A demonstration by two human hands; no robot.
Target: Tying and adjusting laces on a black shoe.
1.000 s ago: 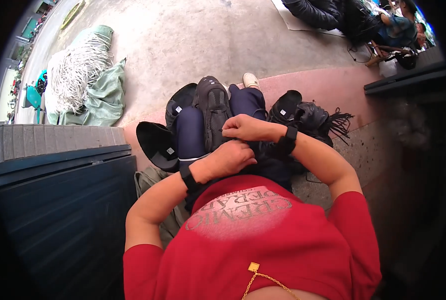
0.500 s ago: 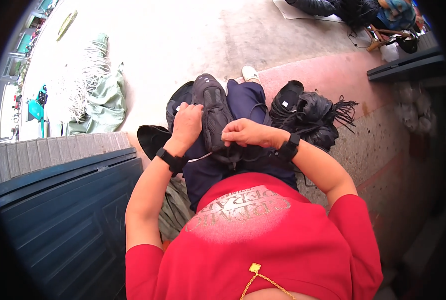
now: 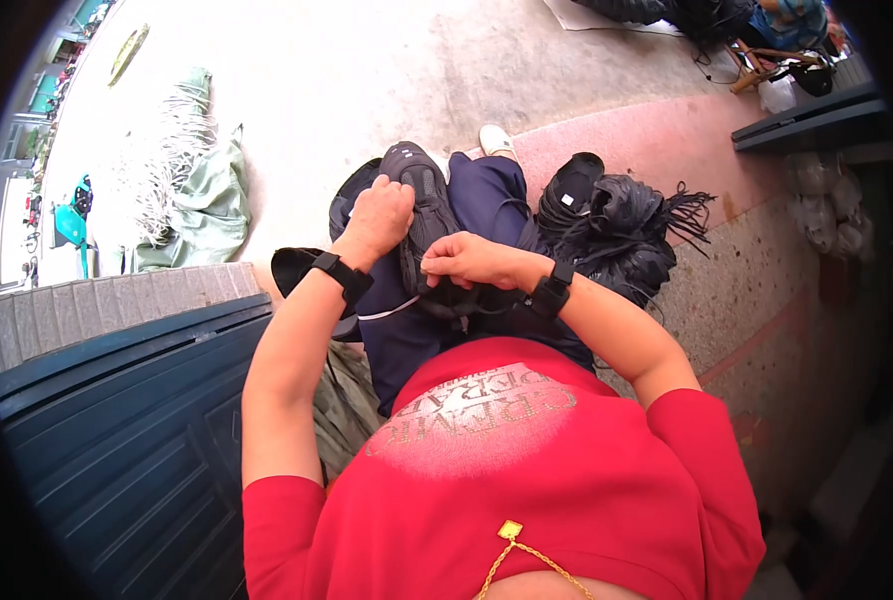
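A black shoe [image 3: 429, 205] with a mesh-like top lies lengthwise across my lap, its toe pointing away from me. On its left side my left hand [image 3: 379, 218] has its fingers curled closed against the edge. My right hand [image 3: 459, 262] is at the near end of the shoe, thumb and fingers pinched together; whatever is between them is too small to make out. Below the hands, a thin white cord [image 3: 391, 311] crosses my dark trousers. Another black shoe piece [image 3: 352, 190] shows partly behind my left hand, and a further black piece [image 3: 297, 265] sits beside my left forearm.
Right of my knee lies a pile of black shoe uppers [image 3: 572, 190] and dark laces [image 3: 689, 215]. White laces [image 3: 162, 190] and a pale green sack [image 3: 212, 205] lie on the ground at left. A blue metal door panel [image 3: 157, 430] stands near my left arm.
Both hands have shifted slightly: the left upward, over the shoe's side, and the right a little to the left. The shoe stays on my lap.
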